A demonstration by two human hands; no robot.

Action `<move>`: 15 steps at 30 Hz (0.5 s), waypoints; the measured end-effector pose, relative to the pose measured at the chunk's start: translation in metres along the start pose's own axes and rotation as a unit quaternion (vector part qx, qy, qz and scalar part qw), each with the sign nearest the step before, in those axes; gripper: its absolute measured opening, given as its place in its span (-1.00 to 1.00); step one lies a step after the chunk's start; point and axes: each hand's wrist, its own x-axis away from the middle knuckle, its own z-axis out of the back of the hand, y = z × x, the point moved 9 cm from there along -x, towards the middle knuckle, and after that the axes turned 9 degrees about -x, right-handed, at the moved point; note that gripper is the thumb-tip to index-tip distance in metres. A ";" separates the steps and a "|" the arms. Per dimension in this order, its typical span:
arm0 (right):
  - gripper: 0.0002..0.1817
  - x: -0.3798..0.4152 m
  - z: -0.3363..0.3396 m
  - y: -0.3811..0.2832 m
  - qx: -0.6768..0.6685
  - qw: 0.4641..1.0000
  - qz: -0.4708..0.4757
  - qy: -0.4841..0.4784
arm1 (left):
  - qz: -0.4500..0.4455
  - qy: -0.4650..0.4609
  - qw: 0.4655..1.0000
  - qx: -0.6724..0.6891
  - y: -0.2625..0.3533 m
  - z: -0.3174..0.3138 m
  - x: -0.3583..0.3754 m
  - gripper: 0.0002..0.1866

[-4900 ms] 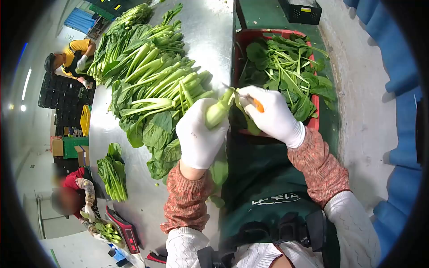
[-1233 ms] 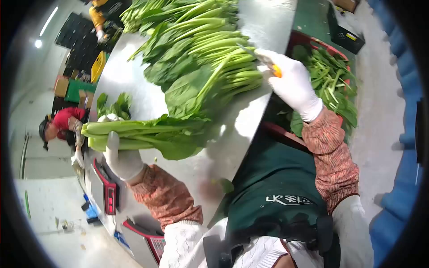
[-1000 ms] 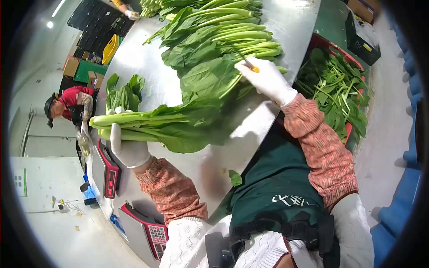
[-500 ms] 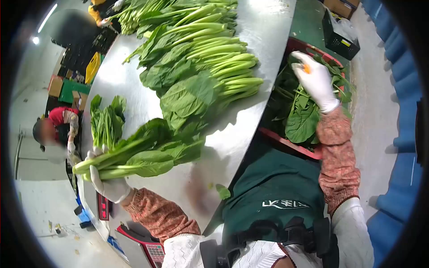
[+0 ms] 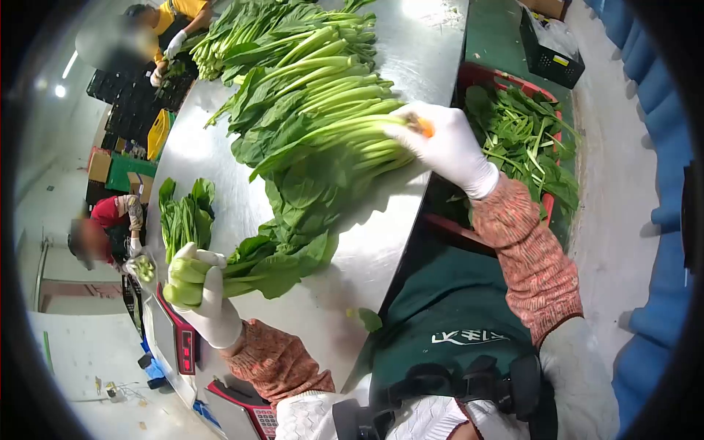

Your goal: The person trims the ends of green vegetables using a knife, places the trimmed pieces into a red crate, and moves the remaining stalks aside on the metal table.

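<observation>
My left hand, in a white glove, is closed round the pale stem ends of a bunch of leafy greens; the leaves trail right over the metal table. My right hand, also gloved, pinches the stem end of a leafy green stalk above the long pile of greens. A small orange object shows between its fingers; I cannot tell what it is. A smaller bunch of greens lies just beyond my left hand.
A red crate of loose leaves stands right of the table. Behind it sits a black crate. Scales with a red display and keypad are at lower left. Two people work across the table.
My right hand has moved left from the red crate to the pile and now grips a stalk. My left hand has turned its bunch, so the stem ends face me.
</observation>
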 end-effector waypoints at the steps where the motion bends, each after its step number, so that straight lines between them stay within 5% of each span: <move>1: -0.76 0.003 0.012 0.010 -0.089 0.992 -0.093 0.014 | 0.005 0.011 1.000 -0.014 0.003 -0.004 0.001 -0.55; 2: -0.63 0.006 0.027 0.019 -0.247 0.960 -0.090 0.094 | 0.013 0.026 0.999 -0.028 0.005 -0.004 0.001 -0.56; 4: -0.64 0.017 0.060 0.031 -0.268 0.930 -0.226 0.113 | 0.020 -0.003 0.995 -0.095 0.011 -0.007 0.003 -0.60; 10: -0.68 0.038 0.074 0.038 -0.257 0.924 -0.248 0.135 | -0.016 -0.090 0.982 -0.167 0.042 -0.075 0.008 -0.67; 15: -0.75 0.038 0.075 -0.002 -0.224 0.956 -0.162 0.099 | -0.221 -0.187 0.927 -0.239 0.095 -0.160 0.021 -0.61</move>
